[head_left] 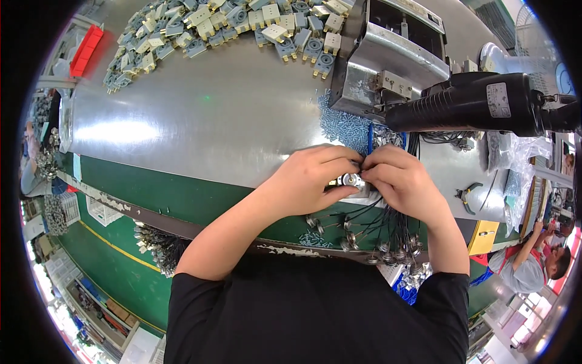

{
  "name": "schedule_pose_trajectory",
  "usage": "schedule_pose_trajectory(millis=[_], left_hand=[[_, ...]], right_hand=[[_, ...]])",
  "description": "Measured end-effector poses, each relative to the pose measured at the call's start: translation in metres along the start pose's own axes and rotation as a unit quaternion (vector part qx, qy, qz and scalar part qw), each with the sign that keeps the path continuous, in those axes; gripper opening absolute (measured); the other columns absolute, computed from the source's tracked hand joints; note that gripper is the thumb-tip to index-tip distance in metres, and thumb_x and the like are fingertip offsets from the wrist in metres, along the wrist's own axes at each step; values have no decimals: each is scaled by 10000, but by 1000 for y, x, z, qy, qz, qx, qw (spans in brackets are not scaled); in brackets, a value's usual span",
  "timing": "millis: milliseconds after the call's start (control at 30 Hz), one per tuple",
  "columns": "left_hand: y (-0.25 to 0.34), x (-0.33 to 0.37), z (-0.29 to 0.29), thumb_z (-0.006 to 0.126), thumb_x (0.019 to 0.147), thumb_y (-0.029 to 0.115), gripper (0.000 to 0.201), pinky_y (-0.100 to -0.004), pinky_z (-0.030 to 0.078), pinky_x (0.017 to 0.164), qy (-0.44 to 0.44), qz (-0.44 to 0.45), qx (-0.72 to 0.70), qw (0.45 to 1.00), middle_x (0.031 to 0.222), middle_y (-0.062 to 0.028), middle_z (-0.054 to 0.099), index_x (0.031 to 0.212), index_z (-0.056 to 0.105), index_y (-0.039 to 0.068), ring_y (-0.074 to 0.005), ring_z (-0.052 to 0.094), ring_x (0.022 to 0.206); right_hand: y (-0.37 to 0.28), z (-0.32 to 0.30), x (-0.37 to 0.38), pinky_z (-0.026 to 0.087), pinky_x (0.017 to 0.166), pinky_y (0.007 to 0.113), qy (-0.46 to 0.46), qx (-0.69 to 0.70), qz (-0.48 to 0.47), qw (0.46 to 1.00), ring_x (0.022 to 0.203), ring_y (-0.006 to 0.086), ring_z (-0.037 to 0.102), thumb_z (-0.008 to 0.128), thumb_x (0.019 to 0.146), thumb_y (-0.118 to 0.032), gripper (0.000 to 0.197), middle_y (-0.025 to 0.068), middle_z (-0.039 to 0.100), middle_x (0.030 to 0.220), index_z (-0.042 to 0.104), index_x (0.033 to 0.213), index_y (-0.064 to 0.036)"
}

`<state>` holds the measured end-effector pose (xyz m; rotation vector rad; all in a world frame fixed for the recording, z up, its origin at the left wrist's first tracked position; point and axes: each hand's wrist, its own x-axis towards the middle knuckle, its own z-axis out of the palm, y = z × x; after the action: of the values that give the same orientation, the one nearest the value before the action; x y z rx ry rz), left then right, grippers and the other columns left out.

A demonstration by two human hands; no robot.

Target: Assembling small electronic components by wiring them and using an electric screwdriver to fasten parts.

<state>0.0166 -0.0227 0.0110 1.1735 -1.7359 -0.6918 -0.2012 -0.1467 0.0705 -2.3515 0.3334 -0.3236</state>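
Pinching one round metal part (350,180) between both hands, left hand (312,177) and right hand (403,182) fingers closed on it; one pliers (468,197) at three o'clock.

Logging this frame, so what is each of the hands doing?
Left hand: closed on the small round metal part.
Right hand: pinching the same part.

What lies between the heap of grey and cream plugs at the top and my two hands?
In the head view, mostly bare shiny metal tabletop separates the plug heap from the left hand and right hand; small blue screws lie right of it.
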Motion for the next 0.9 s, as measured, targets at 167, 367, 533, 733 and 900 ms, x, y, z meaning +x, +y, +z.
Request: schedule_pose_trajectory(millis=[167, 367, 533, 733, 900], left_hand=[[1, 1, 0, 900, 817, 139, 334, -420, 623, 885, 2, 2, 1, 1000, 1221, -109, 759, 1089, 737, 34, -317, 754, 1071], [1, 1, -1, 899, 813, 138, 344, -426, 623, 891, -5, -3, -1, 1000, 1230, -114, 753, 1098, 738, 34, -323, 753, 1079], [2, 2, -2, 894, 816, 119, 341, -431, 619, 901, -13, -15, -12, 1000, 1236, -126, 745, 1100, 727, 28, -335, 745, 1097], [0, 3, -1, 905, 804, 85, 335, -441, 620, 922, 3, -36, -63, 997, 1247, -152, 744, 1069, 711, 18, -356, 746, 1117], [-2, 0, 1, 923, 783, 96, 340, -412, 634, 889, 24, 17, -28, 999, 1231, -134, 753, 1045, 722, 13, -331, 761, 1097]], right_hand=[[-4, -2, 0, 600, 858, 431, 3, 4, -32, 999, 964, 353, 739, 788, 832, 44, 180, 155, 750, 1028, 750, 1004, 8], [-11, 0, 2, 607, 820, 410, 34, 42, 74, 996, 912, 343, 753, 786, 846, 44, 180, 152, 760, 969, 744, 1018, 9], [-11, 3, 4, 597, 787, 387, 47, 71, 98, 992, 883, 321, 754, 791, 853, 41, 167, 144, 752, 940, 729, 1004, 5], [-11, 6, 7, 582, 744, 425, 44, 53, 55, 996, 843, 351, 733, 761, 877, 46, 178, 137, 735, 912, 689, 1032, -7], [-7, 12, 5, 579, 730, 434, 65, 29, 24, 997, 827, 344, 726, 768, 864, 42, 197, 133, 726, 899, 691, 1036, -14]])
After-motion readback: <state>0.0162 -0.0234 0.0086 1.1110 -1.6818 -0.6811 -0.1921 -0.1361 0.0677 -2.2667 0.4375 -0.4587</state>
